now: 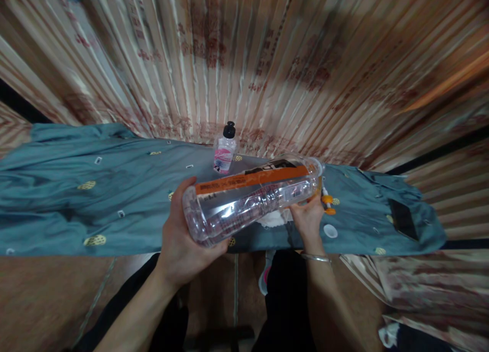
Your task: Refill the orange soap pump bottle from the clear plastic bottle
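A large clear plastic bottle point(252, 199) with an orange and black label lies tilted across both hands above the table, its right end higher. My left hand point(179, 240) is wrapped round its left end, thumb along the lower side and fingers partly hidden behind. At the right end, my right hand point(308, 214) grips the bottle from below, its fingers mostly hidden by the plastic. Just right of that hand is a small white and orange object point(327, 203), too small to name. White crumpled material point(274, 218) shows under the bottle.
A small clear bottle point(223, 153) with a black cap and pink label stands behind. On the teal cloth point(130, 189) are a white round piece point(330, 231) and, far right, a dark phone-like slab point(403, 219). A pleated curtain point(244, 61) hangs along the back edge.
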Available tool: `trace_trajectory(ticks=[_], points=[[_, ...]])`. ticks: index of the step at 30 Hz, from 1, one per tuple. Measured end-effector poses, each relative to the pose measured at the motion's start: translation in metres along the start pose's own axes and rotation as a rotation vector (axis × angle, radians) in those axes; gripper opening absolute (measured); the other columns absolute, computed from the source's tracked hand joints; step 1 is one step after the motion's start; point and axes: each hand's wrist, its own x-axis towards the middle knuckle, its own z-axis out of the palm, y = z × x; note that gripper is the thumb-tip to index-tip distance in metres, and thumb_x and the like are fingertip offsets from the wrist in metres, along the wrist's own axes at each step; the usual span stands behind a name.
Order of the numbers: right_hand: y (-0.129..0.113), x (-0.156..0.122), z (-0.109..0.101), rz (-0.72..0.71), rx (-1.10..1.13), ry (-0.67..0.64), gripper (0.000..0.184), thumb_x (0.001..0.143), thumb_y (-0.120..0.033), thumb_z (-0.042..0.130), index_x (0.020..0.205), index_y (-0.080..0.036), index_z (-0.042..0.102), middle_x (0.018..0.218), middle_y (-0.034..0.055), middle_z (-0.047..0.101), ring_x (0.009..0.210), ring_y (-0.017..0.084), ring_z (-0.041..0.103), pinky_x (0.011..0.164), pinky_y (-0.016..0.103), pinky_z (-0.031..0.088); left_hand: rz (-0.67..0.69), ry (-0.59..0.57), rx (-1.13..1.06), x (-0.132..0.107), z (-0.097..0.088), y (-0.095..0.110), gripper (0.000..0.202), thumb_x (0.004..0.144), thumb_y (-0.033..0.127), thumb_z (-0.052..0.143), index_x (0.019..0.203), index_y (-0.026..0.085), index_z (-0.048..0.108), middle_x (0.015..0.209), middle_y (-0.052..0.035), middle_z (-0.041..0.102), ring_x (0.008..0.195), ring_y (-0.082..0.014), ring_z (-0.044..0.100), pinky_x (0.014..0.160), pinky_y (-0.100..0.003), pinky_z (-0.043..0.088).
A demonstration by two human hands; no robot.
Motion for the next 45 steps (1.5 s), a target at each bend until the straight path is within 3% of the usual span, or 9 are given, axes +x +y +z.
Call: trace_trajectory(ticks=[14, 21, 39, 45], points=[[0.0057, 0.0018, 0.0005, -0.017, -0.017, -0.024, 0.059, 0.067, -0.052, 0.074, 0.116, -0.021, 0.062, 0.1, 0.0151, 0.081, 0.091, 0.037, 0.076, 0.085, 0.048, 0.063, -0.047, 0.004, -0.006, 0.0, 0.0007, 0.0011, 0.093, 0.07, 0.025, 0.087, 0.156, 0.031, 0.052, 0.125, -0.0041, 0.083, 0.104, -0.0289, 0.087, 0.089, -0.045, 0.075], [0.0087, 0.0029, -0.0007, 0.002, -0.06, -0.053, 0.073, 0.067, -0.051, 0.074, 0.129, -0.013, 0.064, 0.111, 0.0214, 0.081, 0.101, 0.041, 0.078, 0.091, 0.054, 0.064, -0.077, 0.005, -0.022, 0.0009, 0.0011, -0.0004, 0.097, 0.064, 0.03, 0.092, 0.153, 0.032, 0.054, 0.119, -0.0035, 0.084, 0.099, -0.0322, 0.087, 0.084, -0.047, 0.076], [0.0022, 0.0013, -0.0007, 0.023, 0.025, -0.049, 0.061, 0.066, -0.052, 0.074, 0.116, -0.022, 0.058, 0.106, 0.0183, 0.081, 0.1, 0.041, 0.078, 0.092, 0.057, 0.065, -0.043, 0.004, 0.031, 0.0015, 0.0019, -0.0001, 0.094, 0.066, 0.03, 0.089, 0.153, 0.033, 0.052, 0.124, -0.007, 0.083, 0.104, -0.0368, 0.088, 0.088, -0.053, 0.077], [0.0018, 0.002, -0.0021, 0.005, -0.007, -0.051, 0.069, 0.066, -0.052, 0.073, 0.124, -0.017, 0.06, 0.109, 0.0216, 0.082, 0.102, 0.043, 0.079, 0.093, 0.058, 0.065, -0.055, 0.001, 0.032, -0.0002, 0.0012, -0.0015, 0.095, 0.067, 0.03, 0.088, 0.155, 0.035, 0.052, 0.128, -0.0074, 0.082, 0.106, -0.0383, 0.087, 0.09, -0.057, 0.076]])
